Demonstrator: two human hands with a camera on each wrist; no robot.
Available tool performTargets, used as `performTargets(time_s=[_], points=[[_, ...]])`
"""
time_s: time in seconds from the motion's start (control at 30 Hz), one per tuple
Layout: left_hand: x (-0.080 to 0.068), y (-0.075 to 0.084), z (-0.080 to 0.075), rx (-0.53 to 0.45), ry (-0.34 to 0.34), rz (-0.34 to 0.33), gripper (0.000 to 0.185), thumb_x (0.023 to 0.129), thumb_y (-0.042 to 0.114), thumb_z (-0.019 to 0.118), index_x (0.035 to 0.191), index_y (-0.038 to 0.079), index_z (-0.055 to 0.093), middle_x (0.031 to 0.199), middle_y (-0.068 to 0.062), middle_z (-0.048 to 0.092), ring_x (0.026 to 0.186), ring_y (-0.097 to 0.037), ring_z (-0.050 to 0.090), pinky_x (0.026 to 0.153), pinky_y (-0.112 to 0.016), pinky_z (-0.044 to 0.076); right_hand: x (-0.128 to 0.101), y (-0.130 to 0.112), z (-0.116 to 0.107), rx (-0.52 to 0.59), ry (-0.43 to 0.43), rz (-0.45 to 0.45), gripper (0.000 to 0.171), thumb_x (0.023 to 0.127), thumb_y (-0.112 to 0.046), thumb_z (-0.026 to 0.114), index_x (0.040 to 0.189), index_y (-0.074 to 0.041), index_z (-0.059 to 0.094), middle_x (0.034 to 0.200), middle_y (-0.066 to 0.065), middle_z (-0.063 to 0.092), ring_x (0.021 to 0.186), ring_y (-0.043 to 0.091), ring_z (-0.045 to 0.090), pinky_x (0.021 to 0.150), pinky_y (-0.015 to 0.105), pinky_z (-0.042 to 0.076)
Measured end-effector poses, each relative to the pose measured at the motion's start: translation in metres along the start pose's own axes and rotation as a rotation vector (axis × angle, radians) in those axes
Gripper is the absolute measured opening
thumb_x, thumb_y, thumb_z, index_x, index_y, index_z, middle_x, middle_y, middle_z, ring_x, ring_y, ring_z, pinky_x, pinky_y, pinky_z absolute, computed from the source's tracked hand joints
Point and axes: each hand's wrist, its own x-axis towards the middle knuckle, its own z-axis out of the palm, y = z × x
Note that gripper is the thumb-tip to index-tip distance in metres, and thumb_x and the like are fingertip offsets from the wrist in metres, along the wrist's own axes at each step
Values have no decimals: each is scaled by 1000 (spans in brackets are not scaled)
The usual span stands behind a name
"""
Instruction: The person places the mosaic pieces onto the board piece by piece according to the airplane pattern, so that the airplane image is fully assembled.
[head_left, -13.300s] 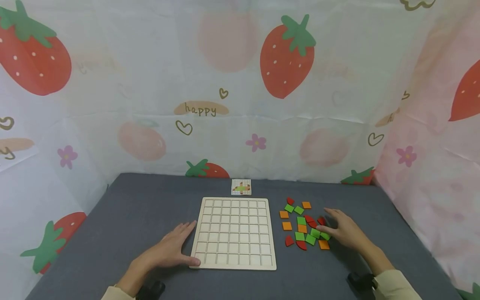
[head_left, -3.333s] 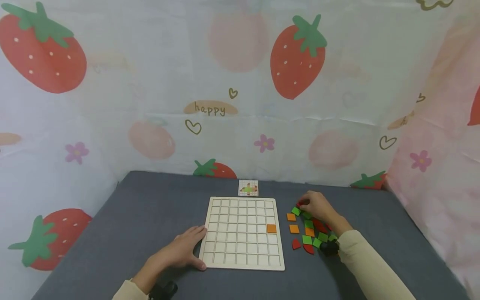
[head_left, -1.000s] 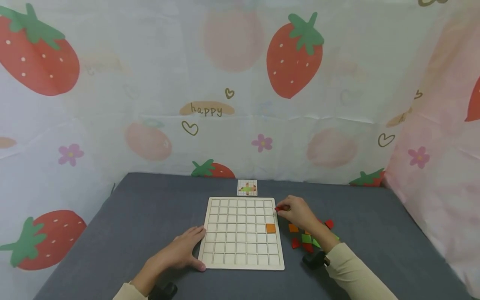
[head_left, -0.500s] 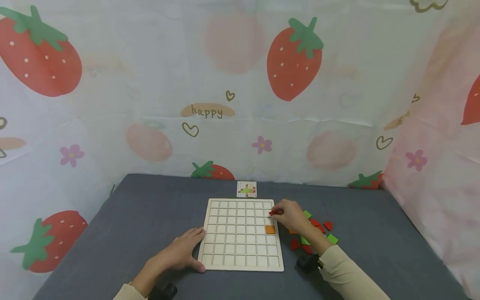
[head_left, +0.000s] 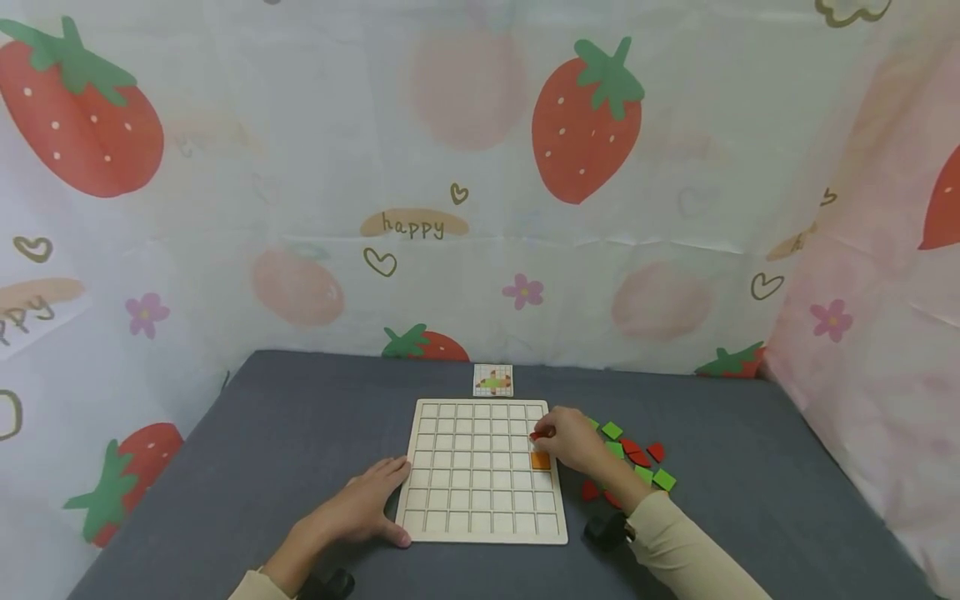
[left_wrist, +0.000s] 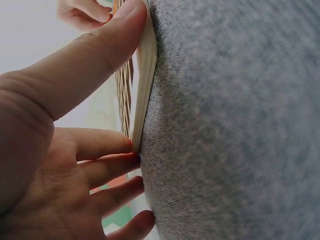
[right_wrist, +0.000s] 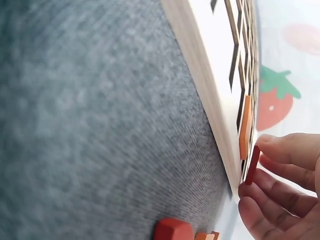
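Observation:
A pale wooden grid board (head_left: 480, 538) lies on the dark grey tabletop. My left hand (head_left: 360, 503) rests along its left edge, fingers extended, thumb on the near left corner; in the left wrist view the thumb (left_wrist: 107, 47) lies on the rim. My right hand (head_left: 576, 439) is over the board's right side, pinching a small red tile (right_wrist: 253, 165) between thumb and fingers. That tile is just above the rightmost column, beyond an orange square tile (head_left: 540, 461) set in a cell. Fingers hide most of the red tile in the head view.
Loose green tiles (head_left: 664, 479) and red tiles (head_left: 656, 452) lie right of the board, partly hidden by the right forearm. A small pattern card (head_left: 492, 380) lies beyond the board. A strawberry-print curtain (head_left: 480, 283) stands behind the table.
The orange tile came onto the board between the two oldest frames. Since then my right hand has carried the red tile left from the loose tiles to the right column. My left hand stays.

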Motion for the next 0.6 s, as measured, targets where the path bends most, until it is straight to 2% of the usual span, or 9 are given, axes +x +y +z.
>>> performTargets(time_s=[0.23, 0.43, 0.6], points=[[-1, 2, -1, -10, 4, -2, 103, 64, 33, 89, 146, -4, 39, 154, -22, 36, 145, -43, 27, 108, -67, 27, 2, -2, 3, -65, 13, -6, 9, 82, -10, 73, 89, -5, 77, 83, 4, 61, 73, 13, 54, 63, 29, 47], [-2, 0, 0, -23, 3, 0, 103, 64, 34, 88, 146, -4, 39, 154, -22, 36, 145, -42, 27, 109, -66, 26, 2, -5, 5, -53, 6, -4, 9, 83, -13, 75, 86, -5, 77, 84, 4, 63, 75, 14, 58, 64, 29, 50], [-2, -1, 2, -42, -2, -4, 104, 64, 35, 88, 147, -3, 38, 155, -21, 35, 146, -42, 26, 110, -65, 26, 1, -8, 6, -58, 0, -12, 6, 84, -10, 74, 86, -6, 77, 82, 3, 65, 76, 14, 60, 66, 30, 51]])
